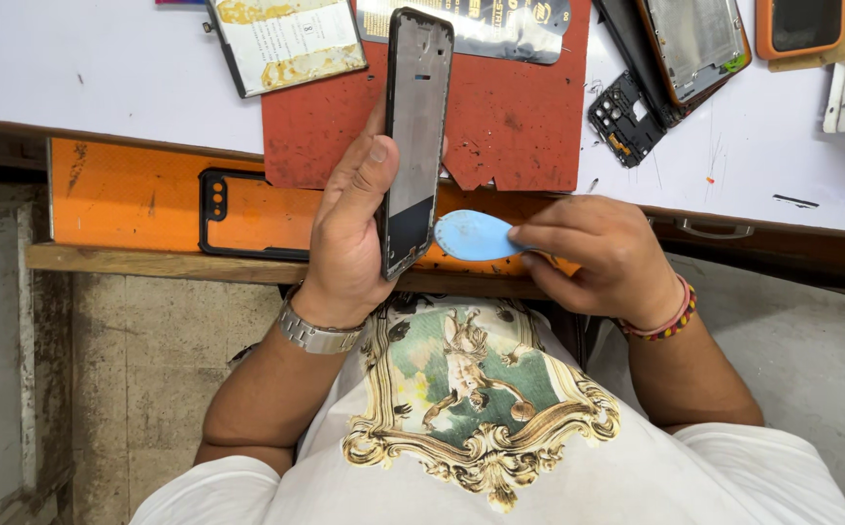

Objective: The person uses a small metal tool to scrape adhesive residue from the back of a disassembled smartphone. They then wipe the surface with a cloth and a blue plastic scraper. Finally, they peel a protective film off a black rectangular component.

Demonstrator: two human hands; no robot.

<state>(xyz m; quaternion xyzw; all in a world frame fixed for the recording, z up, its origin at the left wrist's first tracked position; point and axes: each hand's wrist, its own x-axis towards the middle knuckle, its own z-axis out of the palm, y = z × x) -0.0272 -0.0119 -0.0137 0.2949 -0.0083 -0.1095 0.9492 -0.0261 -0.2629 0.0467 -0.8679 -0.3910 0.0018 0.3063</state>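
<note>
Blue pry pick [473,236] (right hand [602,255] pinching) touches phone frame's [413,136] edge — left hand [349,228] gripping.

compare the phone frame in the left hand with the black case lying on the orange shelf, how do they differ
The phone frame is held upright on edge in the left hand; the black case lies flat on the orange shelf, untouched. The frame shows grey inner metal; the case is a see-through shell with black rim. Both are phone-sized rectangles.

- Bare white tabletop [102,78] lies left of the worn red rubber mat [510,117].
- Right of the mat, a black circuit piece [624,117] and an opened phone body [694,44] crowd the way.
</note>
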